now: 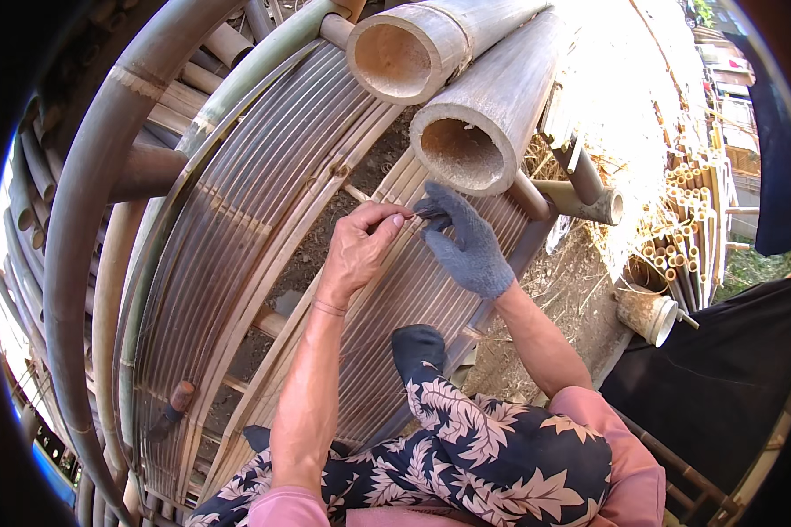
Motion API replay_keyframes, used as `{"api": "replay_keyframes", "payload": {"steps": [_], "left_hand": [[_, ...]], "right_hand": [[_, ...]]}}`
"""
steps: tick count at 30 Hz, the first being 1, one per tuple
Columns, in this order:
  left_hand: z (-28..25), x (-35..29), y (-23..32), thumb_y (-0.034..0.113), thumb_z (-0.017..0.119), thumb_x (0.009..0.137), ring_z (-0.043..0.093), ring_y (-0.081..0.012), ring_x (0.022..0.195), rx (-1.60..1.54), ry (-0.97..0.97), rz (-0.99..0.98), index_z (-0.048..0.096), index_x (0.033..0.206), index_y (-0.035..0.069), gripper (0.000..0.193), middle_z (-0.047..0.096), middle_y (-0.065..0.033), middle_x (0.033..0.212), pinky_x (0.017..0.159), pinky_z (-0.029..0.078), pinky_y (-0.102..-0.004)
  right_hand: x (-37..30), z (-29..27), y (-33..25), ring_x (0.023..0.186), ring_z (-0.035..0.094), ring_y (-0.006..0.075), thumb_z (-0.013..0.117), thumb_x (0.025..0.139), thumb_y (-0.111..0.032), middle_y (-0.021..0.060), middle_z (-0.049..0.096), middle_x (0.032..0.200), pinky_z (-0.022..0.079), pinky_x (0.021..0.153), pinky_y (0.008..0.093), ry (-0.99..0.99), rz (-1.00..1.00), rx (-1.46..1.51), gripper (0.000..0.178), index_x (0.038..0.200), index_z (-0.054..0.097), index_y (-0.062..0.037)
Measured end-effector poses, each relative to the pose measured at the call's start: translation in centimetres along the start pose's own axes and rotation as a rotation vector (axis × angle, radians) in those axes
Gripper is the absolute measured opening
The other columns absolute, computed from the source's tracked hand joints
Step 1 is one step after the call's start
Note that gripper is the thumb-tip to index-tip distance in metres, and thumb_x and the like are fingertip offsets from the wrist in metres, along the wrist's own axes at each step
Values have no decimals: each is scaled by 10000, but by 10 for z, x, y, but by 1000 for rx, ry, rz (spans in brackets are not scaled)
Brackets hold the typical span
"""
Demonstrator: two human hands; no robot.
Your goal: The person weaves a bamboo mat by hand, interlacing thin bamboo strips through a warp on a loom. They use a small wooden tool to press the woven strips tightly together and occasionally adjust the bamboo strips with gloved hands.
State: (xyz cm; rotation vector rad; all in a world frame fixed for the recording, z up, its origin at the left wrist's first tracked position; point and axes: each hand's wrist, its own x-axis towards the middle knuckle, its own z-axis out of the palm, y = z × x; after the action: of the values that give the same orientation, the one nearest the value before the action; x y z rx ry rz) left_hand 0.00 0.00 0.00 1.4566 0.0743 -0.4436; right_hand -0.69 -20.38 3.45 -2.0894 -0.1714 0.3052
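My bare left hand point(360, 246) is closed in a pinch, thumb against forefinger. Close beside its fingertips is my right hand point(468, 241), in a grey glove, its fingers bent together. Something small and thin seems to be between the fingertips of both hands, too small to make out. Below them lies a bench of bamboo slats point(237, 211), with an open gap along its middle. Just beyond the right hand are the cut ends of two thick bamboo poles, one nearer point(501, 114) and one farther left point(439, 39).
A tool with a wooden handle point(181, 397) rests on the slats at lower left. Curved bamboo poles point(79, 202) frame the left side. At right stand a bundle of thin bamboo point(684, 215), a dirty white bucket point(649, 314) and a black cloth point(712, 378).
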Motion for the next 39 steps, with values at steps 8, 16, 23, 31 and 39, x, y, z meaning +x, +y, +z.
{"api": "replay_keyframes", "payload": {"steps": [8, 16, 23, 31, 39], "left_hand": [[0, -1, -3, 182, 660, 944, 626, -165, 854, 126, -8, -33, 739, 1024, -21, 231, 680, -93, 938, 775, 488, -313], [-7, 0, -16, 147, 717, 924, 534, -60, 718, -264, 107, -228, 737, 1036, -1, 187, 647, 11, 831, 648, 442, -225], [-11, 11, -28, 142, 707, 939, 534, -54, 723, -543, -59, -364, 728, 1052, 17, 170, 673, 14, 882, 680, 458, -222], [1, 18, -25, 149, 702, 927, 615, -144, 824, 149, 41, 49, 732, 1013, -15, 188, 670, -53, 891, 768, 493, -297], [-9, 13, -25, 215, 709, 955, 605, -110, 802, -302, -14, -313, 716, 1016, -7, 230, 669, -23, 900, 739, 497, -256]], "right_hand": [[20, -5, -1, 801, 677, 252, 728, 862, -162, 67, 703, 975, 538, 716, 374, -35, -395, -436, 341, 1198, 666, -148], [26, 8, 11, 662, 655, 279, 678, 906, -145, 107, 660, 731, 510, 616, 380, 240, -109, -354, 95, 891, 709, -56], [39, 36, 30, 676, 639, 307, 679, 826, -92, 113, 640, 708, 493, 611, 404, 277, -20, -655, 74, 778, 656, -40], [30, 25, 0, 853, 665, 219, 614, 894, -120, 110, 685, 846, 517, 799, 337, 6, 107, -245, 113, 871, 689, -39], [38, 24, 14, 846, 685, 159, 647, 934, -191, 108, 729, 932, 544, 790, 338, 4, 180, 439, 191, 1076, 720, -86]]}}
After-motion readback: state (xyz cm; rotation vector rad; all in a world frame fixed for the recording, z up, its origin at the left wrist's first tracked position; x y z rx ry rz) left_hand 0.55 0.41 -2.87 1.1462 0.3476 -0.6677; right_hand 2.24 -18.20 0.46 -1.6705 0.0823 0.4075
